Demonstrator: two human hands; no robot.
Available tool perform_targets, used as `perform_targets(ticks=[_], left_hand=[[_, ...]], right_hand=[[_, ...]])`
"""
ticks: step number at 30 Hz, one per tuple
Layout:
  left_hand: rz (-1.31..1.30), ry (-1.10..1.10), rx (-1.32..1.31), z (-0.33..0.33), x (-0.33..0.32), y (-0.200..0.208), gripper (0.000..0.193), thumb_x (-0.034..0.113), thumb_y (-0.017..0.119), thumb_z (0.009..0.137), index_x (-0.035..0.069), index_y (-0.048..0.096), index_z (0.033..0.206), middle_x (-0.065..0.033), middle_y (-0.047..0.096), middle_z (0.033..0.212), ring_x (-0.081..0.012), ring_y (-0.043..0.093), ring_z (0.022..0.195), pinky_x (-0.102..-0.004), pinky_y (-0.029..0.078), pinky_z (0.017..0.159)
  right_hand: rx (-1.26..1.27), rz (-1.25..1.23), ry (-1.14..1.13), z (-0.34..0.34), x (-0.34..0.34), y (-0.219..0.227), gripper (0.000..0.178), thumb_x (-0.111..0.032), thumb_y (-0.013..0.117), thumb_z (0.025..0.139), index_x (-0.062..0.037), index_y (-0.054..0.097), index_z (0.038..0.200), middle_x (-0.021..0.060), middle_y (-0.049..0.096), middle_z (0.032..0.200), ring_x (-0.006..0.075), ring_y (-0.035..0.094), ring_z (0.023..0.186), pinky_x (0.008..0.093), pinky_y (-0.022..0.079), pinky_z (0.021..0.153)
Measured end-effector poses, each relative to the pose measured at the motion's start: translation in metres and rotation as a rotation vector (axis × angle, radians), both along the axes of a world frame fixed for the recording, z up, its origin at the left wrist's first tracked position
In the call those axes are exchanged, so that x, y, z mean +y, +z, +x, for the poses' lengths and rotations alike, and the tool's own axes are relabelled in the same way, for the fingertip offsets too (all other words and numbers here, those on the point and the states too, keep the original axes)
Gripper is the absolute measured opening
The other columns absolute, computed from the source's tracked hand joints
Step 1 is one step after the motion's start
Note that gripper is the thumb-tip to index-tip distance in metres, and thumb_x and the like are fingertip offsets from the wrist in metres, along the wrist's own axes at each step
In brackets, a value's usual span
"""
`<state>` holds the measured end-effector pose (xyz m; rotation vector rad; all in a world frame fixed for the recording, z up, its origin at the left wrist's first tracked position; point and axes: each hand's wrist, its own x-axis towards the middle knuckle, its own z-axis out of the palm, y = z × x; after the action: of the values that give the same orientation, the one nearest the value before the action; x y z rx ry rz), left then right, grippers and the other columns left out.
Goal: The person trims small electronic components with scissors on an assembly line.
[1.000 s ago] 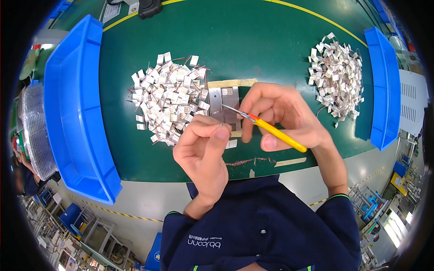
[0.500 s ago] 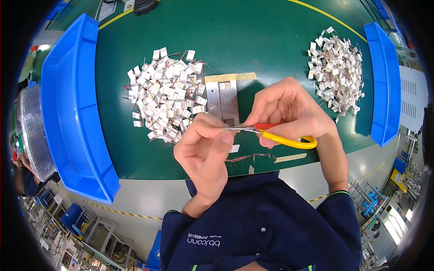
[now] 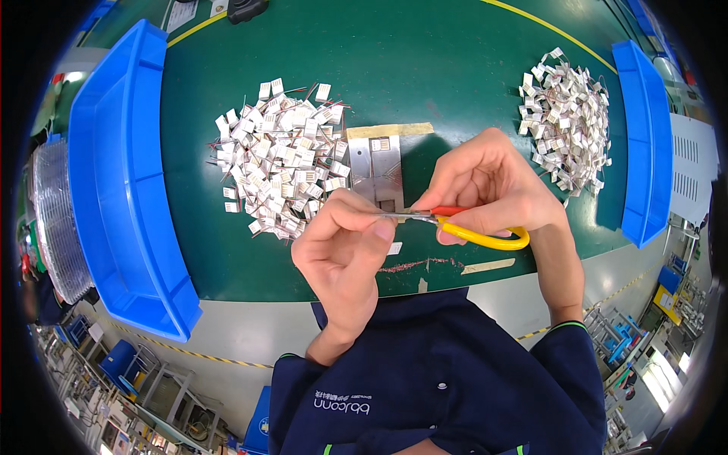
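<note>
My right hand [image 3: 500, 193] grips a pair of scissors [image 3: 493, 236] with yellow and red handles, its fingers wrapped round them. The slim metal blades point left, toward my left hand [image 3: 345, 246]. Thumb and forefinger of that hand are pinched together at the blade tips; what they hold is too small and hidden to make out. Just beyond the blades lies a flat metal plate fixture [image 3: 375, 171], with a small white piece set in its far end. Tan tape [image 3: 390, 130] runs along the plate's far edge.
Left of the plate is a heap of small white striped pieces with thin wires [image 3: 277, 163]. Another heap [image 3: 567, 125] lies at the right. Blue bins [image 3: 125, 182] [image 3: 641, 144] flank the green table [image 3: 455, 68]. Tape [image 3: 487, 266] and reddish scraps [image 3: 413, 266] lie near the front edge.
Almost nothing differs. The whole scene is shifted very slightly in the picture; both hands and the scissors keep the same hold and pose.
</note>
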<state>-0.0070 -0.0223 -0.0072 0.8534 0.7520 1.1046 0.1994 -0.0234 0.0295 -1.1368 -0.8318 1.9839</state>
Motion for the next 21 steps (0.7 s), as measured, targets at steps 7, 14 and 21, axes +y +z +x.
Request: perform_targets(ticks=[7,14,21], left_hand=[[-0.007,0.014,0.002,0.000,0.001,0.000,0.009,-0.006,0.065,0.083,-0.003,0.058,0.078,-0.0059,0.058,0.081,-0.0085,0.051,0.072,-0.0209,0.039,0.066],[0.058,0.096,0.110,-0.008,0.005,0.005,0.007,-0.007,0.067,0.081,-0.004,0.064,0.087,-0.0080,0.062,0.086,-0.0114,0.056,0.077,-0.0230,0.044,0.071],[0.653,0.337,1.064,-0.002,0.031,0.013,0.027,0.002,0.080,0.070,0.005,0.070,0.095,-0.0060,0.063,0.112,-0.0213,0.053,0.098,-0.0324,0.043,0.081]], right_hand=[[0.134,0.139,-0.142,-0.004,-0.003,-0.010,0.025,0.017,0.058,0.070,0.0129,0.066,0.094,0.0185,0.067,0.072,0.0111,0.057,0.044,0.0176,0.039,0.037],[0.143,0.148,-0.166,0.001,0.000,-0.007,0.017,0.008,0.058,0.083,0.0097,0.065,0.098,0.0171,0.069,0.078,0.0124,0.062,0.054,0.0199,0.037,0.032],[0.053,0.094,-0.227,-0.001,-0.001,-0.010,0.015,0.001,0.060,0.087,0.0070,0.064,0.100,0.0147,0.068,0.075,0.0087,0.056,0.045,0.0193,0.034,0.032]])
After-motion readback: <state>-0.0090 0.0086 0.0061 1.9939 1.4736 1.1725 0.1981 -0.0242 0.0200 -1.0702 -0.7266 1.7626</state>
